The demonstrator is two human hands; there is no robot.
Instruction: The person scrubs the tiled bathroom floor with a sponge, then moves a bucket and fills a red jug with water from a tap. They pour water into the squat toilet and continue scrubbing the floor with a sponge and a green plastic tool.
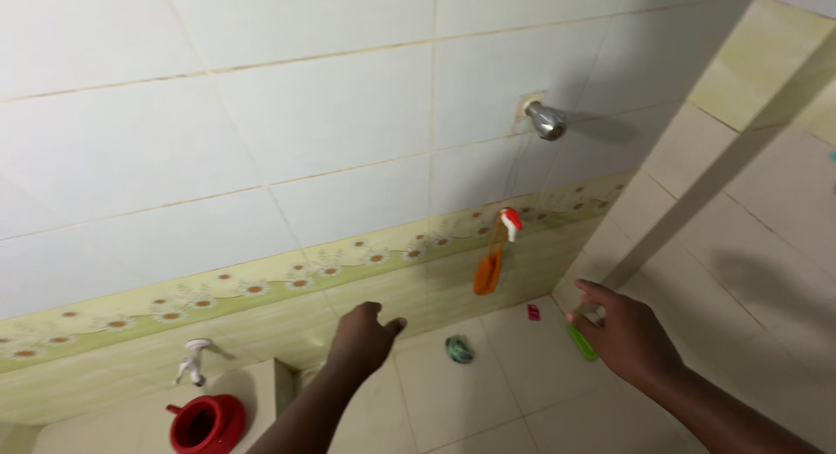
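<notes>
We reach both arms over a tiled bathroom floor (488, 393): our left hand (361, 339) hangs loosely curled and holds nothing, our right hand (629, 334) pinches a green stick-shaped tool (582, 341), its long axis slanting down to the right. Beyond the tool lie a teal scrubber (459, 349) and an orange spray bottle (489, 264) leaning on the wall; above it, a chrome tap (546, 120)
</notes>
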